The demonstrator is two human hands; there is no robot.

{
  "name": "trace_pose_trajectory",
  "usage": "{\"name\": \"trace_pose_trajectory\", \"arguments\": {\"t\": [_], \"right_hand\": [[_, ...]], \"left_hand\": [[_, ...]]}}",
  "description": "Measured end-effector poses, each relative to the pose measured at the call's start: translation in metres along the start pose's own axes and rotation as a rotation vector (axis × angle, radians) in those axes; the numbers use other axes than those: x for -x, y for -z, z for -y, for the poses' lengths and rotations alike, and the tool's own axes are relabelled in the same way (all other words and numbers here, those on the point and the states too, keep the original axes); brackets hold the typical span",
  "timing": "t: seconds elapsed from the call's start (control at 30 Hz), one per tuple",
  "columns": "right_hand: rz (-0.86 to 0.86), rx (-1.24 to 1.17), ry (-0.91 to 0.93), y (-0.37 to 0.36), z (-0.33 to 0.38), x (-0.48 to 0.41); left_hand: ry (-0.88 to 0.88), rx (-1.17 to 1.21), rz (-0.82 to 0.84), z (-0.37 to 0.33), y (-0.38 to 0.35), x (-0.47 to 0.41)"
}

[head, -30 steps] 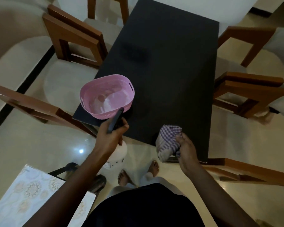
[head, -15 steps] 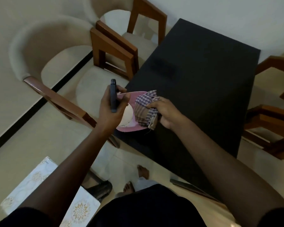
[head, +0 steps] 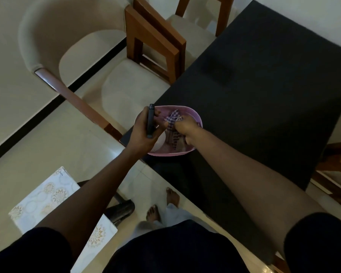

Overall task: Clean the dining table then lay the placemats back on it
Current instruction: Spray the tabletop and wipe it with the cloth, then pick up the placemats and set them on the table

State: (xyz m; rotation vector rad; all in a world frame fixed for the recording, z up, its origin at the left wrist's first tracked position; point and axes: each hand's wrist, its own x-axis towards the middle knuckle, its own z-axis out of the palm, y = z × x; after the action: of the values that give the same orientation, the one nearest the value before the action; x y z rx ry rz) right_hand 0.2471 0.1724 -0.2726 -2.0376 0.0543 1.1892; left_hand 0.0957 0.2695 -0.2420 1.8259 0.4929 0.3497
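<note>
- The right hand reaches down into the pink basket, its fingers closed around the checked cloth.
- The left hand is curled around a slim dark object, held upright just above the basket's near-left rim. I cannot say for certain what the object is.
- The cloth is soft, limp and light. It bunches and drapes wherever it is pinched, so a full-fist hold on a gathered wad likely suits it better than a corner grip. Whether it is damp cannot be told.
- The basket stands on the near-left corner of the dining table, close to the edge. It looks like thin, light plastic, so a tug on the cloth could slide it.
- The tabletop is dark, flat and matt, and looks rigid enough to take firm wiping pressure.
- A patterned white placemat lies off the table at the lower left, well apart from both hands. It looks flat and fairly stiff, probably best lifted by opposite edges.
- Wooden chairs stand along the table's left side.
</note>
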Motion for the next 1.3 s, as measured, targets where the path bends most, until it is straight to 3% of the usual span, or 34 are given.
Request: {"name": "trace_pose_trajectory", "arguments": {"t": [0.1, 0.33, 0.53, 0.67, 0.77, 0.97, 1.3], "right_hand": [[0.028, 0.048, 0.033, 0.001, -0.005, 0.004], [-0.025, 0.338, 0.368, 0.021, -0.007, 0.039], [-0.189, 0.192, 0.541, 0.023, -0.012, 0.089], [-0.217, 0.092, 0.699, -0.001, -0.036, 0.126], [-0.126, 0.065, 0.749, -0.035, -0.059, 0.145], [0.069, 0.098, 0.716, -0.123, -0.087, 0.161], [0.196, 0.261, 0.725, -0.304, -0.136, 0.201]], "left_hand": [[0.028, -0.046, 0.021, 0.005, -0.002, -0.004], [0.056, -0.226, 0.088, 0.009, 0.012, -0.006], [0.03, -0.222, 0.079, 0.003, 0.029, 0.015], [0.052, -0.178, -0.066, 0.0, 0.043, 0.048], [0.076, -0.189, -0.209, 0.008, 0.058, 0.084], [0.219, -0.162, -0.33, 0.034, 0.105, 0.174], [0.426, -0.109, -0.486, 0.106, 0.21, 0.352]]}}
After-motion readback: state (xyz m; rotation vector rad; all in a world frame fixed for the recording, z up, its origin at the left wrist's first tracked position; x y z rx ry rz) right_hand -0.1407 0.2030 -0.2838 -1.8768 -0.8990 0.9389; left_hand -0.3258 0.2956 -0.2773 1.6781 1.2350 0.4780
